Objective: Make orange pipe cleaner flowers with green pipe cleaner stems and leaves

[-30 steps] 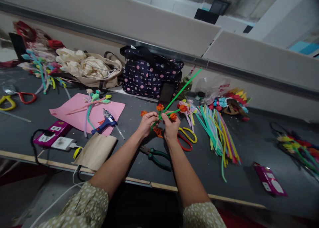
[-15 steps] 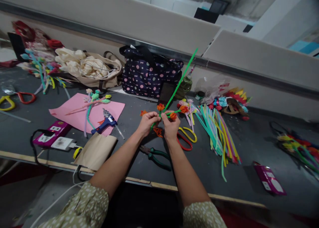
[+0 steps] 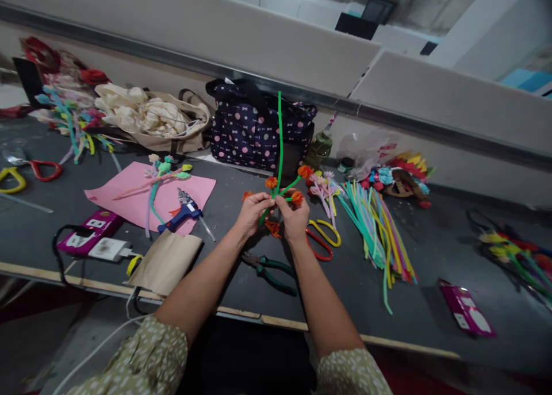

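Currently pinching green stems [image 3: 280,145] between left hand [image 3: 253,214] and right hand [image 3: 294,218], aiming one toward twelve o'clock; possibly risking orange flowers [image 3: 305,171] slipping from gripping too loosely.

Fingers of the left hand [image 3: 254,215] and right hand [image 3: 294,219] cover the spot where the green stems [image 3: 280,142] meet. The right hand also hides the blades of the scissors [image 3: 321,259]. An orange piece [image 3: 272,229] below may be another flower, but blur leaves that unsure. The bottom edge crops the left sleeve [image 3: 144,355]; the right edge, a colourful bundle [image 3: 499,245].
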Demonstrator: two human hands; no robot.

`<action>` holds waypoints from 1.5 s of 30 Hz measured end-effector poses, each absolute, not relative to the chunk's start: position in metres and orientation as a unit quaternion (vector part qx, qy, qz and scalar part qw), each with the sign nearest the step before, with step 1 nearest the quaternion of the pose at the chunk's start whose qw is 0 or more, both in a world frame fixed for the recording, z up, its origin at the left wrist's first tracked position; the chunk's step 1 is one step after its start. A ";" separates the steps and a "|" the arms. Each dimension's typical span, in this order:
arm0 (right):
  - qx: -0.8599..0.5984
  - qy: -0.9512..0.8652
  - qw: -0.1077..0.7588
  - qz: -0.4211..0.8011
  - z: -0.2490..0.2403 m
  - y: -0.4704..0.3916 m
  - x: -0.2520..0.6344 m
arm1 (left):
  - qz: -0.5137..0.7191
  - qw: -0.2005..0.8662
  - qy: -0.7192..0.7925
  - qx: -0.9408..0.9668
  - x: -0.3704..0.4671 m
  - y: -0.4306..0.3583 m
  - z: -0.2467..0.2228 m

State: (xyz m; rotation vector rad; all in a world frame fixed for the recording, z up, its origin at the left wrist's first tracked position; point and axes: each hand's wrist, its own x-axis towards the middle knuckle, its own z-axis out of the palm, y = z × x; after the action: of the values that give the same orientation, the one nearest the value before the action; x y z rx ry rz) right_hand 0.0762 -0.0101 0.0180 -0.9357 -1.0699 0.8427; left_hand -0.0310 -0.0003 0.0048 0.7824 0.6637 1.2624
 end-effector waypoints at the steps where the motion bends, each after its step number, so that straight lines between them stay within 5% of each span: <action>1: -0.421 -0.475 0.676 0.375 0.018 -0.010 0.076 | 0.567 0.687 0.298 0.344 -0.031 0.000 0.005; 31: -0.409 -0.444 0.693 0.394 0.020 -0.013 0.072 | 0.619 0.602 0.309 0.398 -0.028 -0.003 0.008; 45: -0.358 -0.432 0.650 0.513 0.025 -0.001 0.102 | 0.530 0.701 0.288 0.380 -0.030 -0.007 0.009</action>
State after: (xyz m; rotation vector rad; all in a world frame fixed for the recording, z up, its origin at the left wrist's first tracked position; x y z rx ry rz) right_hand 0.1021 -0.0011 0.0254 -0.8138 -0.9807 1.1651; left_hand -0.0300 -0.0067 0.0085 0.8457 0.6417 1.1812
